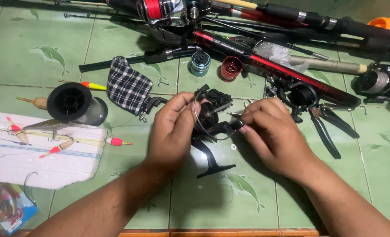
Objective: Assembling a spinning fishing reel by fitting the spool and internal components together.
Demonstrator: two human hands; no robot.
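A black spinning fishing reel (212,123) is held above the green tiled floor at the centre of the head view. My left hand (175,131) grips the reel's body from the left, fingers curled over its rotor and wire bail. My right hand (269,131) pinches a small black knob on the reel's right side with thumb and fingers. The reel's foot (212,164) points down toward the floor between my wrists.
Several fishing rods and reels (265,26) lie across the top. Black pliers (324,127) sit right of my right hand. A teal spool (200,63), a red spool (231,69), a checked cloth (127,85), a black line spool (70,103) and a white foam board with floats (46,149) lie left.
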